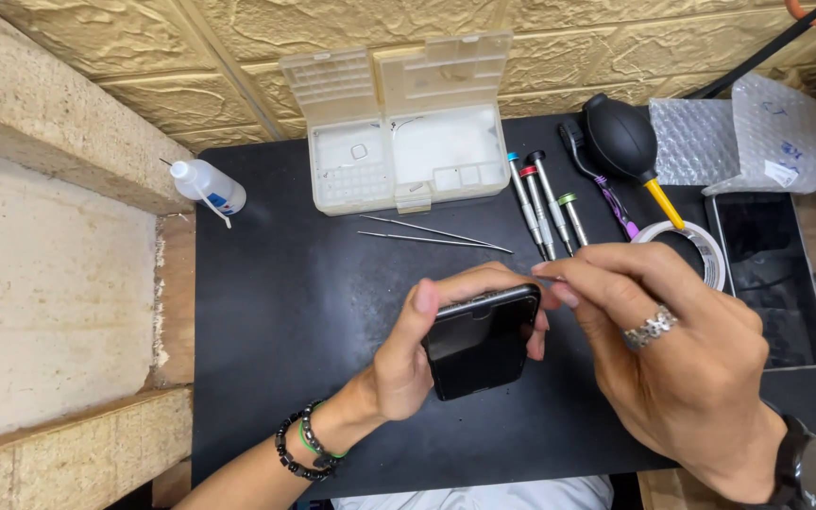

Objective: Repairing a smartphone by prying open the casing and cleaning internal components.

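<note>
The left hand (pixel 408 364) grips the black phone (pixel 480 340) above the black mat (pixel 276 312); the right hand (pixel 672 349) pinches a thin tool (pixel 548 278) at its top edge. A slip may scratch the phone or hurt a finger
</note>
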